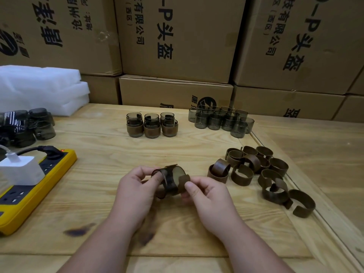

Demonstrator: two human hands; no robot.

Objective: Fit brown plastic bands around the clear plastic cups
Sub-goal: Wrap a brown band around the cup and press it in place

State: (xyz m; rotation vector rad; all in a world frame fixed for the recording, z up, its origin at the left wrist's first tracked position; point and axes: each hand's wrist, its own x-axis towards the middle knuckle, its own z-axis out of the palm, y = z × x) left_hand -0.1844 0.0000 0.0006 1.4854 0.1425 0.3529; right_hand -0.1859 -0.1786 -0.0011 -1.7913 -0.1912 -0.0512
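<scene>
My left hand (136,186) grips a clear smoky cup (178,173) lying on its side above the table, with a brown band (168,181) wrapped partway round it. My right hand (206,196) pinches the band's free end tab beside the cup. A heap of loose brown bands (256,170) lies to the right. Bare clear cups (220,120) stand grouped at the back right. Cups wearing brown bands (151,126) stand stacked in a row at the back centre.
A yellow power strip (39,180) with a white charger (19,170) lies at the left. Dark cups and packets (25,127) and white foam sheets (39,87) sit at the far left. Cardboard boxes (177,46) wall the back. The wooden table (98,144) has a seam at right.
</scene>
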